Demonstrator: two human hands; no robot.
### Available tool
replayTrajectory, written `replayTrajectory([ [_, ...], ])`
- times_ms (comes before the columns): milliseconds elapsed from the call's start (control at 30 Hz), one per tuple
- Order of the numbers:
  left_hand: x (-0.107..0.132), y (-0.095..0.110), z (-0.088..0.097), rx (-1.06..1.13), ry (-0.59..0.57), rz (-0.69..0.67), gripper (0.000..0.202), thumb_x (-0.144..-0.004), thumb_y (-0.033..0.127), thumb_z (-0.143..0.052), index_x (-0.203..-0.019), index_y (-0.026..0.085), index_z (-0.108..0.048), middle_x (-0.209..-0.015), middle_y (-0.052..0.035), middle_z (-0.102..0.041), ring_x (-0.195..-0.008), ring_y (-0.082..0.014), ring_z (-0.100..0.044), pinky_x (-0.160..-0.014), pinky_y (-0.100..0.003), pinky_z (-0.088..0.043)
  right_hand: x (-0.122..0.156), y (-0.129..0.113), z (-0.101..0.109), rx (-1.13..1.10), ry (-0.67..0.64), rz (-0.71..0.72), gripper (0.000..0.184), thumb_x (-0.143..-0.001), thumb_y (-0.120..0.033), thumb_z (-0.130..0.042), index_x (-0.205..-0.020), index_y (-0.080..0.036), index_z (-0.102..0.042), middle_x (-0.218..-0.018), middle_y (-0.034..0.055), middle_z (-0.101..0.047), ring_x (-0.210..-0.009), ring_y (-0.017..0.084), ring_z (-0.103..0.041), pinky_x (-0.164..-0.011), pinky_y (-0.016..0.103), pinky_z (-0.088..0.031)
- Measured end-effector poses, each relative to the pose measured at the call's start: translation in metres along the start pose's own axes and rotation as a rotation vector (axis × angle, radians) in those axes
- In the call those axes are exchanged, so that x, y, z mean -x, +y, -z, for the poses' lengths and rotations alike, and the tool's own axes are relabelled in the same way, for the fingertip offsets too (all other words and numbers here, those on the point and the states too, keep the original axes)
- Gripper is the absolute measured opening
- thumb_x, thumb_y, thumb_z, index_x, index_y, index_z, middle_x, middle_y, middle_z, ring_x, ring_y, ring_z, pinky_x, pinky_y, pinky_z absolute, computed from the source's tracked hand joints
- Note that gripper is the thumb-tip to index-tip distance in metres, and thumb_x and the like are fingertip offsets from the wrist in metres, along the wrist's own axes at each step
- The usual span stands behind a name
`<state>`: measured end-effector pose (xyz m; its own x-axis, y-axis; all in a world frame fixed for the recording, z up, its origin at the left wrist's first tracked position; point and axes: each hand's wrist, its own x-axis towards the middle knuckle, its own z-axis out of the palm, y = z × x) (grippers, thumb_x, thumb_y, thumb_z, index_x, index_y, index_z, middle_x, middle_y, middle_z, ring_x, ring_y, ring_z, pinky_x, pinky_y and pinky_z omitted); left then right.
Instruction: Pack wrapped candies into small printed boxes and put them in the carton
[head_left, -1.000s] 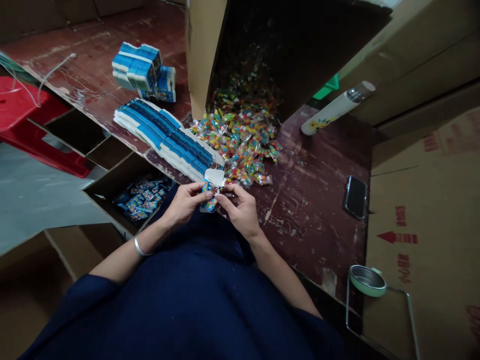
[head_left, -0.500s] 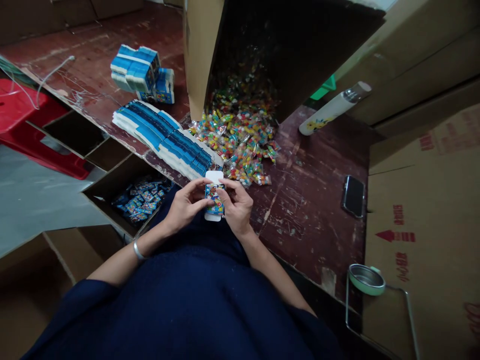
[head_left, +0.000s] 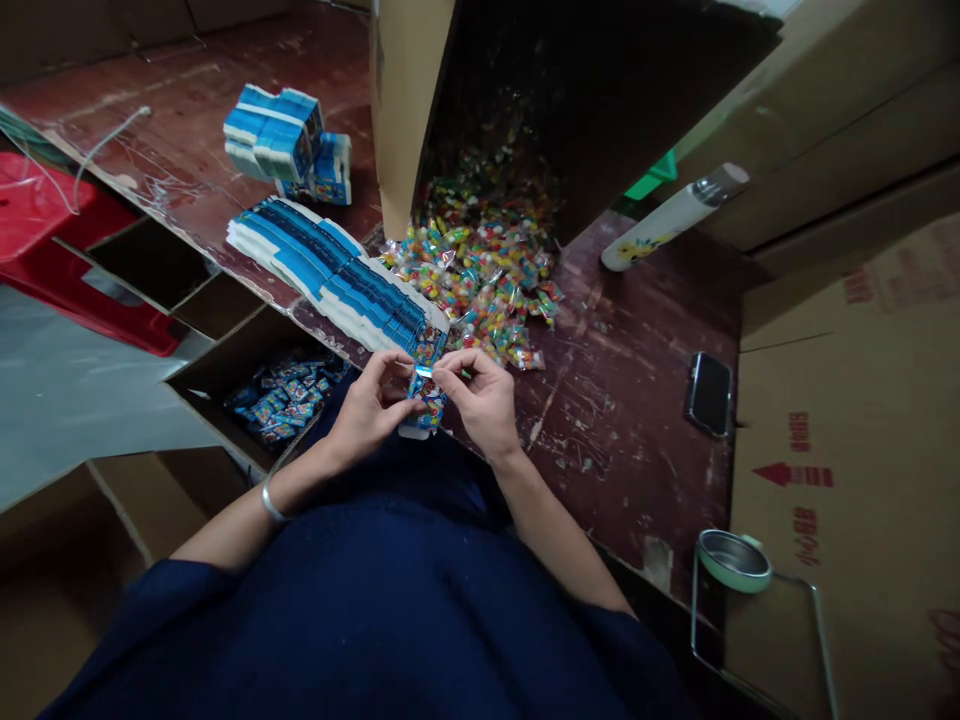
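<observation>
Between my hands, in front of my body, is a small printed candy box [head_left: 426, 398], mostly blue. My left hand [head_left: 373, 402] grips its left side, thumb on the printed face. At the top right of the box my right hand [head_left: 480, 400] pinches the end flap with thumb and finger. The bottom flap sticks out. Just beyond lies a long row of flat blue and white box blanks [head_left: 330, 262] on the table. To its right spills a heap of clear candy packets [head_left: 487, 285] with colourful sweets.
A large carton [head_left: 411, 110] lies open behind the candy packets. Bundled box blanks [head_left: 274, 130] sit at the back left. Below the table edge, a carton [head_left: 225, 390] holds several filled boxes. A bottle [head_left: 675, 218] and a phone [head_left: 709, 394] are on the right.
The white top flap, which stood upright, is now folded over at the box's top end. My right hand has shifted slightly right, its fingers now on that flap.
</observation>
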<state>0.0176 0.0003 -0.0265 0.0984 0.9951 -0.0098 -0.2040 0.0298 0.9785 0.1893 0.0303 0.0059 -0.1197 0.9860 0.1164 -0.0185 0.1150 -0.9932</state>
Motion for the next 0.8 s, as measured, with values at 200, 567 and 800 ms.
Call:
replayTrajectory([
  [200, 0.000, -0.001, 0.007, -0.133, -0.102, -0.080, 0.052, -0.080, 0.021, -0.080, -0.126, 0.024, -0.056, -0.108, -0.0037, -0.071, -0.090, -0.0193, -0.077, -0.084, -0.032, -0.064, -0.016, -0.005, 0.018, 0.075, -0.094, -0.118, 0.028, -0.072, -0.043, -0.090, -0.074, -0.021, -0.074, -0.078, 0.0023, -0.074, -0.072, 0.017, -0.065, -0.070, 0.032, -0.054],
  [567, 0.005, 0.006, -0.003, 0.017, -0.129, 0.058, 0.047, -0.081, 0.024, -0.081, -0.125, 0.021, -0.064, -0.110, -0.0043, -0.072, -0.081, -0.0142, -0.073, -0.074, -0.024, -0.062, -0.006, -0.013, 0.025, 0.271, -0.210, 0.114, 0.040, -0.096, -0.055, -0.066, -0.073, -0.022, -0.069, -0.096, 0.0067, -0.076, -0.088, 0.020, -0.069, -0.080, 0.036, -0.056],
  [800, 0.011, -0.003, -0.011, 0.115, -0.153, 0.212, 0.042, -0.075, 0.029, -0.086, -0.108, 0.018, -0.062, -0.100, -0.0020, -0.066, -0.078, -0.0131, -0.068, -0.073, -0.025, -0.058, -0.007, -0.010, 0.051, 0.270, -0.324, 0.039, 0.042, -0.097, -0.062, -0.061, -0.089, -0.023, -0.074, -0.107, 0.0090, -0.077, -0.099, 0.024, -0.073, -0.080, 0.037, -0.060],
])
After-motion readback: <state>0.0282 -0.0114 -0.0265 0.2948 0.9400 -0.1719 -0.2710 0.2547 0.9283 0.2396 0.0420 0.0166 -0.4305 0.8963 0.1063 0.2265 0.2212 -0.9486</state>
